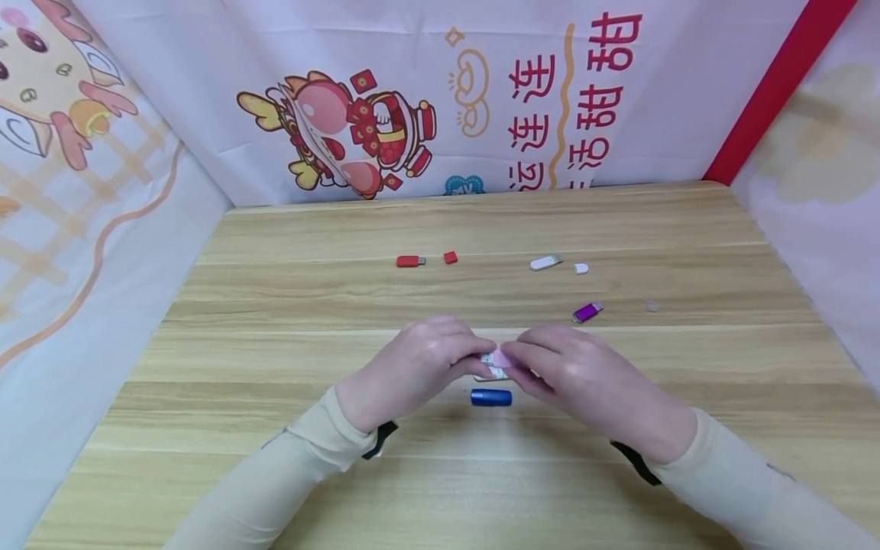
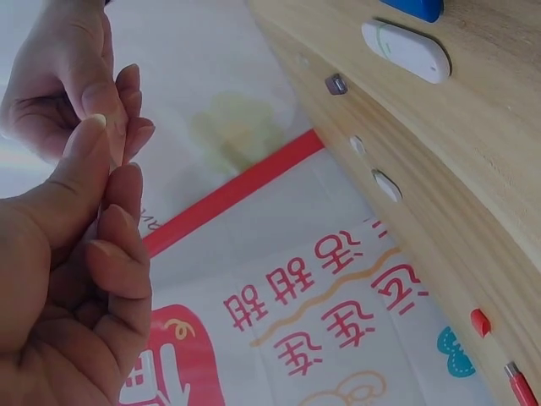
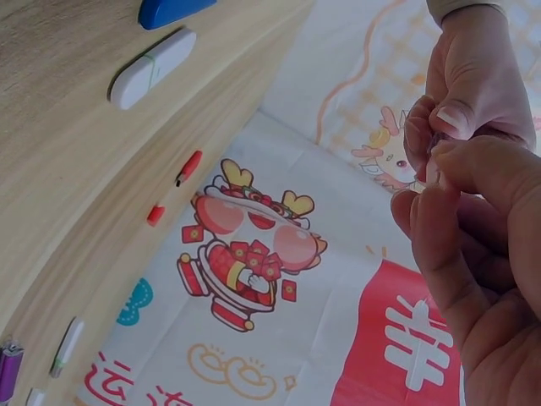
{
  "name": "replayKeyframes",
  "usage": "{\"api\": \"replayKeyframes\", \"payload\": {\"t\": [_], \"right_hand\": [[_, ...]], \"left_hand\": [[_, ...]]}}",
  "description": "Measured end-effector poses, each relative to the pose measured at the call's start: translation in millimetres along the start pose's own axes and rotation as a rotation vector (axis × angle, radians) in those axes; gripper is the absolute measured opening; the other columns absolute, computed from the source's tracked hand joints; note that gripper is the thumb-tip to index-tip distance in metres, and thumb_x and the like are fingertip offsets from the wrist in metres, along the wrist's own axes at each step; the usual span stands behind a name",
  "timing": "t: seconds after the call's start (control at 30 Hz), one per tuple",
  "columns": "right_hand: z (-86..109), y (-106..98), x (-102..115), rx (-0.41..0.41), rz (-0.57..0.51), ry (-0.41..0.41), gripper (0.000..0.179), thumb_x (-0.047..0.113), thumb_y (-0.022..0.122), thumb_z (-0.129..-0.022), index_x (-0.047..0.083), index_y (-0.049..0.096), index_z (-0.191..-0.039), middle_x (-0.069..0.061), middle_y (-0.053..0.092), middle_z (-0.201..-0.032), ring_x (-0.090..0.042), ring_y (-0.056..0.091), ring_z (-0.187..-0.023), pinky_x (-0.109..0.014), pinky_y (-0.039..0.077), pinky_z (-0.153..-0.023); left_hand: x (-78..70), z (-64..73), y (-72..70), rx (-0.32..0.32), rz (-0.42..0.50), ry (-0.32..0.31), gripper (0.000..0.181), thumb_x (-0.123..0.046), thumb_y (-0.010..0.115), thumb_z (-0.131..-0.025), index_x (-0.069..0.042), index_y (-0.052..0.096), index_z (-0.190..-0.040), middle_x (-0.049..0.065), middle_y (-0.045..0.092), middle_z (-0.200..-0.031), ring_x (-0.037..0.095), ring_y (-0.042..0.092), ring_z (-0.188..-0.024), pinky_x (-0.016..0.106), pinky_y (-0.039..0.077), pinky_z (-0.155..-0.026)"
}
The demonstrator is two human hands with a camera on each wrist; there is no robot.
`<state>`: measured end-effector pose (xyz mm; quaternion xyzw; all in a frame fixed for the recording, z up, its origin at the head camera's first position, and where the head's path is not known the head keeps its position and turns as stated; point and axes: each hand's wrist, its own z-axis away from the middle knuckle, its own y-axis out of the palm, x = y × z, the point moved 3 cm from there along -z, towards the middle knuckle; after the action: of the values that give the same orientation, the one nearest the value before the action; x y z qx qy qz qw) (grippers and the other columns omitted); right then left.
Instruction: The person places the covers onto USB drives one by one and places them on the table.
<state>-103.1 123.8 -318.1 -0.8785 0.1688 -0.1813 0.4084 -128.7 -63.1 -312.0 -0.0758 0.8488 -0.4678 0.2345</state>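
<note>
Both hands meet over the middle of the table at a small pink USB stick [image 1: 503,357], mostly covered by fingers. My left hand [image 1: 429,355] pinches its left end, where a pale, silvery part shows. Thumb and fingers of my right hand [image 1: 580,374] pinch the pink end. In the wrist views the fingertips hide nearly all of it. A white USB stick [image 2: 407,52] with its cap on lies on the table, partly hidden under the hands in the head view. Closer to me lies a blue USB stick [image 1: 491,397].
Farther back lie a red USB stick [image 1: 408,261] and its red cap [image 1: 450,257], apart. To their right are an uncapped white stick [image 1: 543,263] and a white cap [image 1: 580,269]. A purple USB stick [image 1: 587,312] lies left of a clear cap [image 1: 651,305]. Printed cloth [image 1: 412,38] hangs behind.
</note>
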Motion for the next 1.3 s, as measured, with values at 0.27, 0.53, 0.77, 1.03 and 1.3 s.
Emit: {"api": "replayKeyframes", "payload": {"t": [0.27, 0.53, 0.77, 1.03, 1.3], "right_hand": [[-4.6, -1, 1, -0.014, 0.027, -0.036, 0.040, 0.029, 0.050, -0.102, -0.004, 0.073, -0.103, -0.009, 0.069, -0.091, -0.019, 0.067, -0.080, -0.030, 0.058, -0.071], [-12.0, 1, -4, -0.002, 0.062, -0.016, 0.034, 0.004, 0.087, -0.072, -0.006, 0.072, -0.101, -0.012, 0.070, -0.091, -0.021, 0.069, -0.080, -0.031, 0.059, -0.070], [-17.3, 10, -28, 0.100, -0.019, 0.149, 0.026, 0.009, 0.085, -0.077, 0.002, 0.076, -0.100, -0.005, 0.072, -0.090, -0.014, 0.069, -0.078, -0.025, 0.058, -0.069], [-19.6, 32, -51, 0.300, -0.045, 0.326, 0.018, 0.015, 0.082, -0.083, 0.006, 0.077, -0.097, -0.001, 0.070, -0.087, -0.010, 0.063, -0.073, -0.023, 0.056, -0.069], [-20.4, 54, -71, 0.457, -0.081, 0.463, 0.017, 0.015, 0.080, -0.085, 0.009, 0.078, -0.101, 0.001, 0.067, -0.088, -0.010, 0.060, -0.074, -0.023, 0.054, -0.070]], "left_hand": [[1.3, -1.4, -1.4, -0.074, -0.040, 0.041, 0.025, -0.013, 0.084, -0.077, -0.002, 0.077, -0.098, 0.002, 0.074, -0.087, 0.009, 0.067, -0.078, 0.012, 0.051, -0.077], [10.8, -5.6, -1.1, -0.077, -0.031, 0.033, 0.027, -0.015, 0.084, -0.076, -0.002, 0.077, -0.099, 0.004, 0.075, -0.089, 0.011, 0.070, -0.081, 0.014, 0.052, -0.079], [30.9, -11.6, 7.3, -0.009, 0.013, -0.064, 0.024, -0.016, 0.082, -0.080, -0.006, 0.077, -0.101, 0.002, 0.074, -0.091, 0.009, 0.068, -0.081, 0.014, 0.052, -0.077], [57.0, -14.0, 28.2, 0.200, 0.022, -0.253, 0.029, -0.018, 0.079, -0.085, -0.011, 0.075, -0.112, -0.001, 0.074, -0.100, 0.007, 0.067, -0.086, 0.018, 0.053, -0.079], [77.1, -14.4, 46.0, 0.322, 0.019, -0.338, 0.025, -0.018, 0.077, -0.088, -0.013, 0.075, -0.113, -0.001, 0.074, -0.104, 0.008, 0.067, -0.092, 0.022, 0.052, -0.084]]}}
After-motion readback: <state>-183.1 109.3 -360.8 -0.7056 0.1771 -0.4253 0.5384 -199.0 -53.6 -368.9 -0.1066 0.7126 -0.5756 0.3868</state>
